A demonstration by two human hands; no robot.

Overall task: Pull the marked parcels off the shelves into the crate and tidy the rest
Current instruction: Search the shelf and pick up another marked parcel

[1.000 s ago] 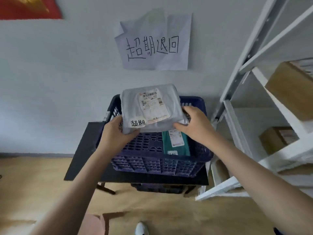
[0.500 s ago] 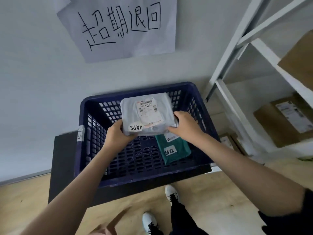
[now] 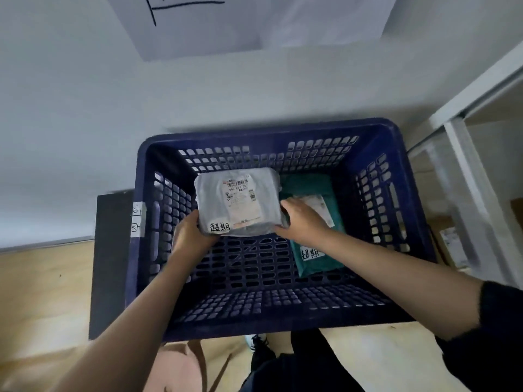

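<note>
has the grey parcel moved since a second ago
Yes. The grey parcel, held by both hands, has gone down from above the blue crate's rim to inside it, beside the green parcel.

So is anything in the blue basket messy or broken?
Nothing stands out. The grey plastic mailer bag, held by the left hand and right hand, looks whole, and the green plastic mailer bag lies flat inside the dark blue slotted crate.
</note>
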